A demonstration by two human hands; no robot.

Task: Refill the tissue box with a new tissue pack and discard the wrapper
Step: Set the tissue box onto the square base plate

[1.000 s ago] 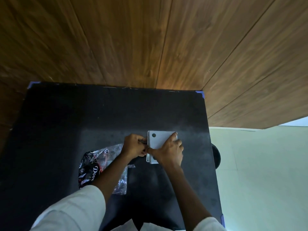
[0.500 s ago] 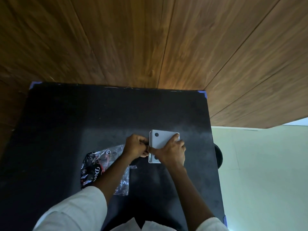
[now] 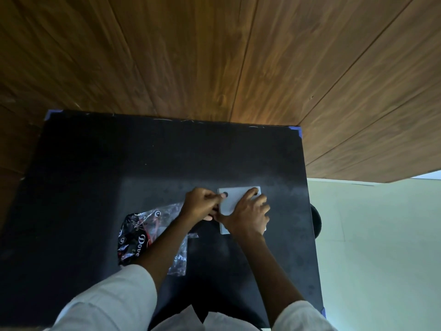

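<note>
A flat white tissue box (image 3: pixel 232 199) with small dark round spots at its corners lies on the black table (image 3: pixel 119 168), right of centre. My right hand (image 3: pixel 248 215) rests palm-down on top of it, fingers spread and pressing. My left hand (image 3: pixel 202 203) is curled tight against the box's left edge, fingers pinched at that side. What the pinch holds is hidden. A crumpled plastic wrapper (image 3: pixel 140 237), clear with black and red print, lies on the table to the left, partly under my left forearm. No tissues are visible.
A wooden panel wall (image 3: pixel 214 56) rises behind the table. Pale floor (image 3: pixel 381 247) lies to the right. A dark round object (image 3: pixel 316 219) pokes out past the table's right edge. Blue tape marks the table's far corners (image 3: pixel 297 130).
Both hands stay on the box in almost the same pose. The view has drifted slightly, and the box looks nudged a little to the right.
</note>
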